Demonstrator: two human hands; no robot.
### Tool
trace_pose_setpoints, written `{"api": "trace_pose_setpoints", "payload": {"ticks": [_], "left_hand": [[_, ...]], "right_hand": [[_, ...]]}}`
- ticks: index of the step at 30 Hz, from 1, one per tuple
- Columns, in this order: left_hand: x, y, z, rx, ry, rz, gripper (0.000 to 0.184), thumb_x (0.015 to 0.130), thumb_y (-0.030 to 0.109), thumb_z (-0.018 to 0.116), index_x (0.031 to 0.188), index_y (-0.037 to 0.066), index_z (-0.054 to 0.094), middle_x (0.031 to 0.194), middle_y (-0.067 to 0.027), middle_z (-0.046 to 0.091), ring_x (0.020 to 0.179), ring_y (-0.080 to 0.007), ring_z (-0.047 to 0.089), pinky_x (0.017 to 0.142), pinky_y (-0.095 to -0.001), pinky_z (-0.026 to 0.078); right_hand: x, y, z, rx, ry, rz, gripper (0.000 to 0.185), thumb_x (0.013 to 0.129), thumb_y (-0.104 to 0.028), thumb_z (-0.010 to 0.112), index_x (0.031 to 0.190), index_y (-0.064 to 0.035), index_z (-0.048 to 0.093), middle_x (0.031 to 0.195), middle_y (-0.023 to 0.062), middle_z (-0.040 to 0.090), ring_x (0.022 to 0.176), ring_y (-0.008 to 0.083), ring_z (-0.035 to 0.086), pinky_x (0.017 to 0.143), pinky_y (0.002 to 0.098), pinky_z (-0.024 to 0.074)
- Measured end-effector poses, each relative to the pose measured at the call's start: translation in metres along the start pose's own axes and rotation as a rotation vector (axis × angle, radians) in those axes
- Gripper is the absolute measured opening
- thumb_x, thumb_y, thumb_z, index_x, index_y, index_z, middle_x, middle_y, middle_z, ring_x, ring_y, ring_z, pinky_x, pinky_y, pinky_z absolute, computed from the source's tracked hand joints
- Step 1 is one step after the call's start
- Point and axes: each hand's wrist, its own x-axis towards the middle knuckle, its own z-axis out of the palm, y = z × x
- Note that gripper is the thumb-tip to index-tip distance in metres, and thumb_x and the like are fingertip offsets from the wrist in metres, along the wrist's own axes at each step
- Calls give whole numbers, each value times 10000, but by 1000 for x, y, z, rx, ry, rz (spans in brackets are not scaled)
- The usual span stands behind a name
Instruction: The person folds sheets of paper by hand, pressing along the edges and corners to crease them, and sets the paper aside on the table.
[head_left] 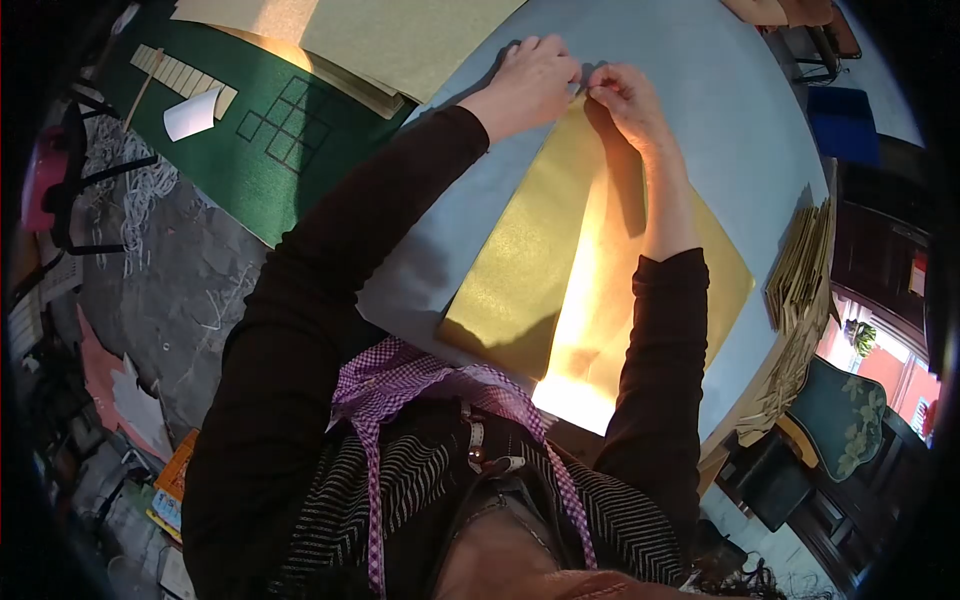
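Note:
A large yellow-gold paper piece [520, 260], apparently folded, lies in front of me with its narrow end away from my body. Bright light crosses its middle. My left hand [535, 85] is at the paper's far tip, fingers curled and closed, knuckles up. Beside it my right hand [630, 110] has thumb and forefinger pinched together at the same tip, its wrist over the paper. The fingertips of both hands nearly meet. What they pinch is too small or hidden to make out.
Stacked tan paper sheets [420, 40] lie at the far left, over a green board [210, 165] with a drawn grid. A curled white paper [193, 115] rests there. Folded brown papers [800, 260] are piled at the table's right edge. A chair [840, 415] stands beyond.

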Motion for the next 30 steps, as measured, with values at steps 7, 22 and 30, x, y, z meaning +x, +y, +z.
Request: {"api": "trace_pose_setpoints", "payload": {"ticks": [7, 22, 30], "left_hand": [[0, -1, 1, 10, -30, 31, 210, 839, 157, 593, 1016, 139, 705, 1142, -90, 524, 1099, -323, 457, 962, -445, 359], [-3, -1, -2, -33, 1, 18, 237, 824, 147, 627, 1041, 61, 583, 1135, -111, 519, 1073, -345, 484, 921, -481, 387], [-6, -1, 0, -52, 11, 14, 245, 795, 121, 627, 1027, 64, 570, 1123, -118, 521, 1070, -338, 486, 920, -474, 380]], "right_hand": [[0, -9, 1, -55, 26, 26, 61, 805, -68, 645, 864, -51, 644, 901, 56, 576, 807, 178, 560, 759, 307, 464], [-1, -13, 11, -119, 136, -2, 93, 800, -75, 684, 874, -37, 642, 822, 57, 634, 753, 181, 605, 724, 310, 486], [-4, 3, 20, 69, 205, 69, 154, 823, -72, 681, 950, -21, 610, 875, 35, 622, 776, 147, 565, 754, 279, 477]]}}
